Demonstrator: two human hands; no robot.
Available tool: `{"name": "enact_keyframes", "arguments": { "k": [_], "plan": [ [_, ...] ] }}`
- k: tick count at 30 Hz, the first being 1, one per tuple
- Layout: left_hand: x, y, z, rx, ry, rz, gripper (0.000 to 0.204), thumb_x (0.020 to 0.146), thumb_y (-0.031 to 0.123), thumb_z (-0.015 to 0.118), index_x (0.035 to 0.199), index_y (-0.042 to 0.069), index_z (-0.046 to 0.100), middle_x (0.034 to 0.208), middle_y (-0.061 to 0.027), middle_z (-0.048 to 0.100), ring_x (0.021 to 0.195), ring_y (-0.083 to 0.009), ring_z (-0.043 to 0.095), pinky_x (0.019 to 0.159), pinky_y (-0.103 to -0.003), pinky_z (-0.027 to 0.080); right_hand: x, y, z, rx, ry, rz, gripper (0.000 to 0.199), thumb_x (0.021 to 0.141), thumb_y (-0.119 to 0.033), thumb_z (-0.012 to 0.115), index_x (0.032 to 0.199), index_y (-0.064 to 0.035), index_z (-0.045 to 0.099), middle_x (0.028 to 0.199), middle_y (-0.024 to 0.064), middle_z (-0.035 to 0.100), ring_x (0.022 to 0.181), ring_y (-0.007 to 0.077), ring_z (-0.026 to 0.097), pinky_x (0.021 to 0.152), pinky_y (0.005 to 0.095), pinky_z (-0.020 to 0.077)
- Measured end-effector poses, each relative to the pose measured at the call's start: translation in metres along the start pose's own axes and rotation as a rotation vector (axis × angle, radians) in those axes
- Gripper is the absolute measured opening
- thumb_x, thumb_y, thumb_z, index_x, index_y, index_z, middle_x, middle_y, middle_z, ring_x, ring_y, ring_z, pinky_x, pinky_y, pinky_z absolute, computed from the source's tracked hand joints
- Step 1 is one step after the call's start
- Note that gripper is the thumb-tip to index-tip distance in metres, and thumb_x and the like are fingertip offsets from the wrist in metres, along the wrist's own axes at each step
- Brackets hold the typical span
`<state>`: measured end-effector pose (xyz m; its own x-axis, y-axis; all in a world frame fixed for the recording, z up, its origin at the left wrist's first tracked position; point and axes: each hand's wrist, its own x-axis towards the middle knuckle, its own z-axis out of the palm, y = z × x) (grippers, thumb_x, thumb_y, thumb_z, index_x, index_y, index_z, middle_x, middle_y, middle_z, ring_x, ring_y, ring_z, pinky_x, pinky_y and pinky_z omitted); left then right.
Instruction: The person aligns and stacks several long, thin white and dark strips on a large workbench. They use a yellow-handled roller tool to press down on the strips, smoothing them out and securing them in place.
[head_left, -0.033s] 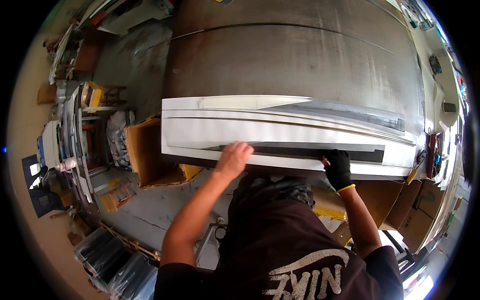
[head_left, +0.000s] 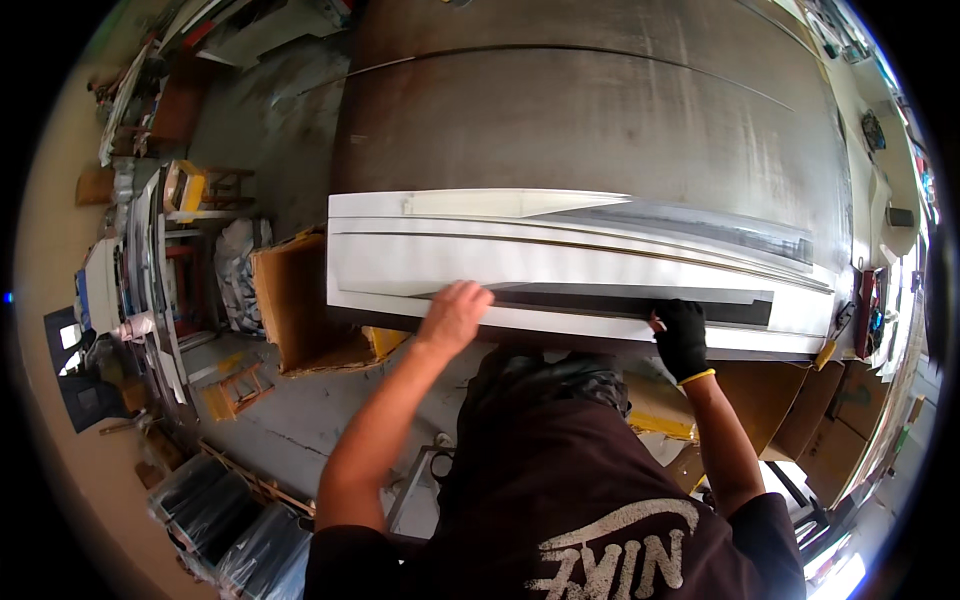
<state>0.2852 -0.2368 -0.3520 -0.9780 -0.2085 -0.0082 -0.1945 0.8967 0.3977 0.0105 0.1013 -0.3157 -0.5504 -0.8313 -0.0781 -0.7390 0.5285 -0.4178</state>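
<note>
A long white panel (head_left: 400,262) lies across the near edge of a large dark table (head_left: 590,130). Set along its near side is a dark strip (head_left: 590,302) with a pointed left end. My bare left hand (head_left: 457,312) rests over that left part, fingers bent and held together; what they pinch, if anything, is hidden. Farther right, my right hand (head_left: 681,333) wears a black glove with a yellow cuff. It is closed at the strip's near edge, with bare fingertips poking out; anything between them is too small to make out.
A second inlaid strip (head_left: 690,222), grey, runs along the panel's far side. An open cardboard box (head_left: 300,320) stands left of the table's near corner. More cardboard (head_left: 755,395) is under the right end. A yellow-handled tool (head_left: 826,352) hangs near the right corner.
My left hand has slid slightly left along the panel. My right hand stays at about the same spot on the strip.
</note>
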Motion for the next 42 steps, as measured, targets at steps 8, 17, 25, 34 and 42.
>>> {"name": "enact_keyframes", "arguments": {
  "k": [8,17,25,34,42],
  "plan": [
    [-0.096,-0.155,-0.094,0.188,-0.021,-0.304,0.007,0.092,0.011,0.069,0.098,0.011,0.065,0.101,-0.0088,0.061,0.100,-0.0345,0.062,0.085,-0.047,0.053,-0.012,0.007,0.014,0.013,0.015,0.071,0.018,0.078,-0.008,0.077,0.093,-0.0126,0.068,0.098,0.0088,0.068,0.099,0.0358,0.063,0.092,0.0474,0.0463],
    [-0.135,-0.157,-0.083,0.246,0.246,-0.691,0.032,0.093,0.008,0.067,0.124,0.007,0.057,0.123,-0.0181,0.058,0.117,-0.0414,0.058,0.099,-0.050,0.049,-0.043,-0.008,0.002,-0.026,0.231,0.123,0.033,0.082,-0.003,0.075,0.114,-0.0094,0.070,0.113,0.0127,0.069,0.111,0.0371,0.062,0.102,0.0460,0.0458],
    [-0.142,-0.079,-0.030,0.215,0.217,-0.623,0.053,0.105,0.014,0.058,0.157,0.017,0.049,0.153,-0.0195,0.042,0.142,-0.0410,0.045,0.115,-0.050,0.043,-0.115,0.022,0.024,0.098,0.291,0.435,0.033,0.092,-0.002,0.068,0.125,-0.0059,0.069,0.114,0.0145,0.068,0.109,0.0330,0.065,0.099,0.0421,0.0488],
    [-0.140,-0.075,-0.027,0.282,0.138,-0.610,0.059,0.103,0.008,0.060,0.158,0.024,0.049,0.160,-0.0209,0.037,0.148,-0.0426,0.040,0.120,-0.047,0.041,-0.134,0.042,0.031,0.146,0.350,0.494,0.032,0.095,-0.004,0.065,0.127,-0.0038,0.068,0.114,0.0160,0.069,0.110,0.0340,0.066,0.100,0.0406,0.0498],
    [-0.139,-0.074,-0.027,0.267,0.134,-0.638,0.059,0.102,0.005,0.060,0.157,0.025,0.050,0.161,-0.0224,0.037,0.149,-0.0441,0.038,0.121,-0.048,0.040,-0.141,0.054,0.041,0.180,0.365,0.544,0.033,0.094,-0.005,0.065,0.127,-0.0045,0.068,0.119,0.0159,0.069,0.113,0.0339,0.066,0.104,0.0415,0.0487]
  ]
}}
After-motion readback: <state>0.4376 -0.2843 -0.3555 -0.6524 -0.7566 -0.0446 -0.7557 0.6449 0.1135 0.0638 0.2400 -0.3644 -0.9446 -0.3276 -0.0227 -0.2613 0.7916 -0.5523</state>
